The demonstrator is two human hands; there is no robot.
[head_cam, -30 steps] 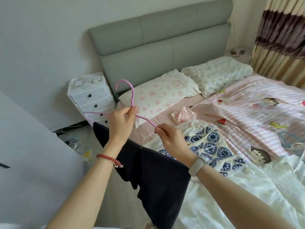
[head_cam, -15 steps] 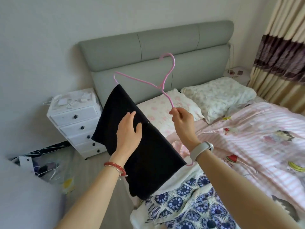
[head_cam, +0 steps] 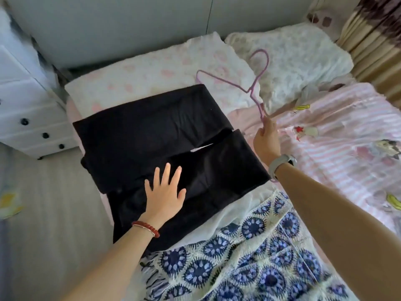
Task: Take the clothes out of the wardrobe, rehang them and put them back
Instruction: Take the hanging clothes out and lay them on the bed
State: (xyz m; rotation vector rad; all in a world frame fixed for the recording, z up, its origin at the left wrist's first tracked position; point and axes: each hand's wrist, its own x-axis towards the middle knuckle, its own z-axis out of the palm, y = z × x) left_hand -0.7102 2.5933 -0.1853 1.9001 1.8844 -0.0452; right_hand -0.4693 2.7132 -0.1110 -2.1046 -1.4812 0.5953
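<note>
Trousers (head_cam: 165, 135), black and folded, lie mid-frame on the bed's edge under my left hand (head_cam: 163, 195), which rests flat with fingers spread. My right hand (head_cam: 265, 137) pinches the thin pink hanger (head_cam: 252, 88) by its lower end, right of centre. Fabric looks soft, floppy and light, so I'd grab it at the fold; that wire hanger probably flexes easily.

black garment (head_cam: 152, 131): matt, smooth cloth | pink hanger (head_cam: 257, 83): thin, smooth-coated wire | blue-patterned top (head_cam: 249, 263): textured crochet-like cloth | bedside drawers (head_cam: 28, 118): white, glossy, dark knobs
</note>
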